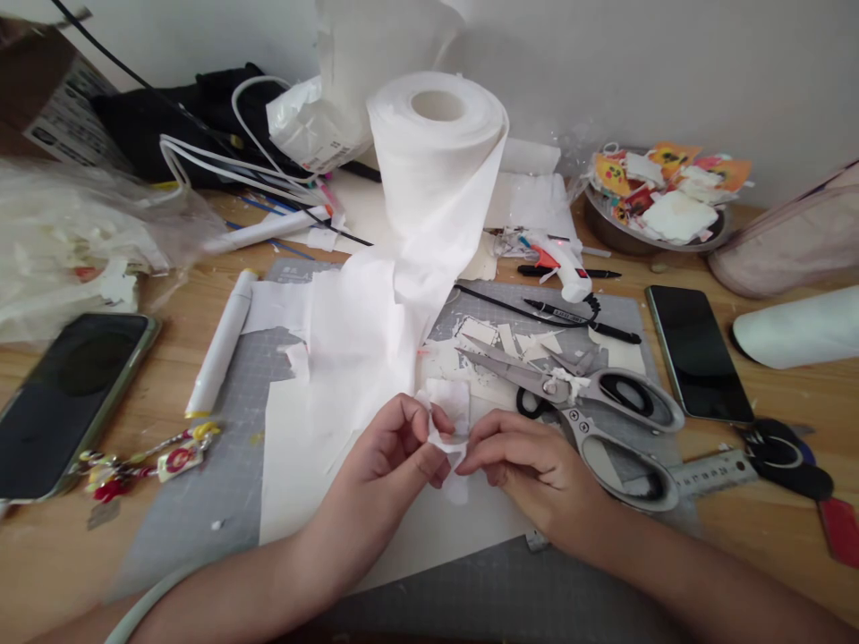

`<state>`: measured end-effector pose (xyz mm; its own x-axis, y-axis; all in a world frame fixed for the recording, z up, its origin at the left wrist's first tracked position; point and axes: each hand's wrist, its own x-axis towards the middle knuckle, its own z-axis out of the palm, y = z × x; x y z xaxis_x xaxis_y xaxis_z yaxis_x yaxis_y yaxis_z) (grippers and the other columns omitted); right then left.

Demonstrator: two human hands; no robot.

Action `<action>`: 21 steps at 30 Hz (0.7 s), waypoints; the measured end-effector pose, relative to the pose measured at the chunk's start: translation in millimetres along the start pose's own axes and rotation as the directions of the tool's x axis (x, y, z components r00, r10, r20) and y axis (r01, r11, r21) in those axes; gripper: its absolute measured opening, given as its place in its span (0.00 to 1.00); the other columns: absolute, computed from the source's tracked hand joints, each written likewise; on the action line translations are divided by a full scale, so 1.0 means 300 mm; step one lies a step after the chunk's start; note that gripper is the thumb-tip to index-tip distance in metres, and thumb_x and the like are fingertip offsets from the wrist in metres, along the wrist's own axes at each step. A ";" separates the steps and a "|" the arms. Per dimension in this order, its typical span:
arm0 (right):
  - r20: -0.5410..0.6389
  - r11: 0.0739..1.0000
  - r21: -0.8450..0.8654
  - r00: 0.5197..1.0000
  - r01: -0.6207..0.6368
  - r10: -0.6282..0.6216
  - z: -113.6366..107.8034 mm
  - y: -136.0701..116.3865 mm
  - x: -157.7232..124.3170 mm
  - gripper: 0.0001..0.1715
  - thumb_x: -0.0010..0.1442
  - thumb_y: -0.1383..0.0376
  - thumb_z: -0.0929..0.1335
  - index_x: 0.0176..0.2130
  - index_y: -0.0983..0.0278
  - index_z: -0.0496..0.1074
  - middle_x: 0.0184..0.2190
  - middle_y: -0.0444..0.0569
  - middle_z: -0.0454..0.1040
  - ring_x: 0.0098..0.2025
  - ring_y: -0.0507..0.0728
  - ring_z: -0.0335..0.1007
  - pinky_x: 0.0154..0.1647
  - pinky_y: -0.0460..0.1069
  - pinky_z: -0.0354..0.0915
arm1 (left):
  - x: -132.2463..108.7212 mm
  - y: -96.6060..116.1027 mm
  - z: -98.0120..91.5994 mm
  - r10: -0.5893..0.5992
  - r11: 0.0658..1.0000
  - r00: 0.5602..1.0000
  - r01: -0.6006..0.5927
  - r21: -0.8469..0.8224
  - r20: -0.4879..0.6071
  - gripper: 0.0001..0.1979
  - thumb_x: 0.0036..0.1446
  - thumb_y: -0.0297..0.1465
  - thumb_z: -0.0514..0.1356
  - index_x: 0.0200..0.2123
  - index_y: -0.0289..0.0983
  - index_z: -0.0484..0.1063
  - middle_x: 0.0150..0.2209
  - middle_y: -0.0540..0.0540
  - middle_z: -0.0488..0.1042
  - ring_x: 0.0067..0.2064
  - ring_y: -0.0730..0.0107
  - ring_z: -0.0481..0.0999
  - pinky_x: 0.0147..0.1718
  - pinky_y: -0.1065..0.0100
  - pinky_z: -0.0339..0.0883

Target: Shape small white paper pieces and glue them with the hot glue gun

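Observation:
My left hand (395, 452) and my right hand (527, 465) meet over the grey cutting mat (201, 501), both pinching a small piece of white tissue paper (451, 411) between their fingertips. The fingers of both hands are curled closed on it. Just behind stands a tall white paper roll (436, 170), its loose end trailing down across the mat toward my hands. Large grey scissors (591, 402) lie open right beside my right hand, with paper scraps stuck at the pivot.
A white marker (221, 344) and keychain (144, 461) lie left. Phones rest at left (67, 402) and right (698, 353). A glue gun (564, 264), black pen (581, 320), scrap bowl (654, 206), steel ruler (715, 470) and plastic bag (73, 241) surround the mat.

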<state>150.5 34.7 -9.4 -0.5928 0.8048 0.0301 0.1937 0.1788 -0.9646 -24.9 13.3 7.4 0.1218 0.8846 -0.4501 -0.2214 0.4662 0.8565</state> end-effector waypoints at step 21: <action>0.067 0.997 -0.071 0.997 0.043 -0.038 0.004 -0.001 -0.001 0.14 0.57 0.76 0.62 0.36 0.63 0.74 0.33 0.48 0.72 0.35 0.50 0.68 0.35 0.44 0.65 | -0.004 -0.021 -0.013 -0.062 0.995 0.994 0.054 0.084 0.091 0.13 0.51 0.32 0.60 0.41 0.39 0.67 0.22 0.55 0.64 0.27 0.73 0.63 0.28 0.72 0.57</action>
<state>149.8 33.6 -9.4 -0.6510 0.7575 0.0490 0.2231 0.2526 -0.9415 -27.3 9.4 1.6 0.2224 0.8502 -0.4772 -0.1322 0.5112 0.8492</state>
